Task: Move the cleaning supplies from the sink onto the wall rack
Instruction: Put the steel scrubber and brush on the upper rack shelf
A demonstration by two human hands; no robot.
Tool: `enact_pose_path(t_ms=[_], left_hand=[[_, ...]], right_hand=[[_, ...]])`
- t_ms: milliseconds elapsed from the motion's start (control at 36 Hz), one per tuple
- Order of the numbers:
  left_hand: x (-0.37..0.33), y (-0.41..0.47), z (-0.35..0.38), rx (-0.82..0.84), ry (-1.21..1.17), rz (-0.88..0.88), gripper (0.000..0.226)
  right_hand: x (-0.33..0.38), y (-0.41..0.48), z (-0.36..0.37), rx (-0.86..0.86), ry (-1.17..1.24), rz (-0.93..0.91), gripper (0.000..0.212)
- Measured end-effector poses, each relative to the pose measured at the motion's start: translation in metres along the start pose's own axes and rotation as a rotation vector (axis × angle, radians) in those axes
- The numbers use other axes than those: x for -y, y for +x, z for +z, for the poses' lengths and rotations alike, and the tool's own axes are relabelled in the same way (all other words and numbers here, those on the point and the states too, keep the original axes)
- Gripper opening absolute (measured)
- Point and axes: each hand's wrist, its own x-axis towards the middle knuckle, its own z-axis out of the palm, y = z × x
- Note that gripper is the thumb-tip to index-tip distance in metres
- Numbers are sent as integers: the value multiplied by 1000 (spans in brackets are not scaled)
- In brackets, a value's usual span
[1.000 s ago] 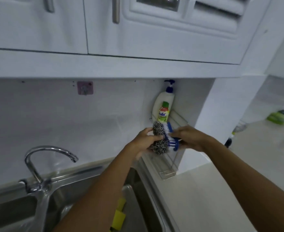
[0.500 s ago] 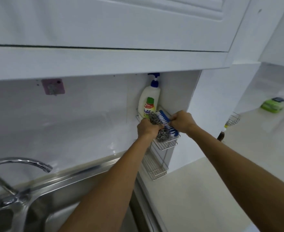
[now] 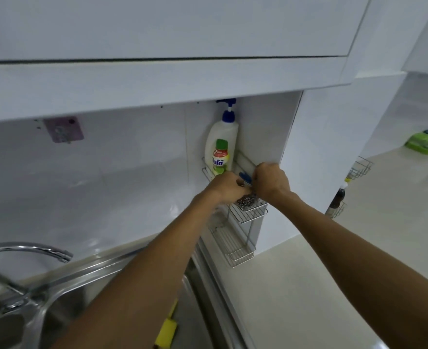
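Note:
A two-tier wire wall rack hangs in the corner beside the sink. A white pump bottle of dish soap stands at the back of its upper tier. My left hand rests on a steel wool scourer lying in the upper tier's front. My right hand grips a blue scrub brush, mostly hidden between my hands, at the tier's rim. A yellow sponge lies down in the steel sink.
A chrome tap arches over the sink at the left. White cabinets overhang close above the rack. A pink hook plate is stuck on the wall. At the right, a pale counter carries a green pack, a dark bottle and small wire baskets.
Both hands have gone from in front of the rack into its upper tier, carrying the scourer and brush. The scourer now lies on the wire. The camera view shifted right and up.

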Motion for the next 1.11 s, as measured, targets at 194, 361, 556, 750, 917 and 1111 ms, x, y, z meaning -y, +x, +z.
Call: enact_pose_path(t_ms=[194, 361, 556, 750, 917, 1111], left_hand=[[4, 1, -10, 109, 132, 8, 36], [6, 10, 14, -123, 332, -55, 50], [10, 14, 31, -224, 492, -47, 45], [10, 14, 35, -210, 572, -43, 50], [12, 20, 10, 38, 417, -113, 56], [12, 16, 16, -58, 438, -88, 57]], right_hand=[[8, -4, -5, 28, -196, -79, 23], [13, -8, -3, 33, -301, -159, 21], [9, -11, 2, 55, -299, -182, 23], [11, -16, 4, 6, -491, -250, 20], [12, -17, 2, 14, -554, -289, 21], [16, -18, -1, 25, -577, -312, 26]])
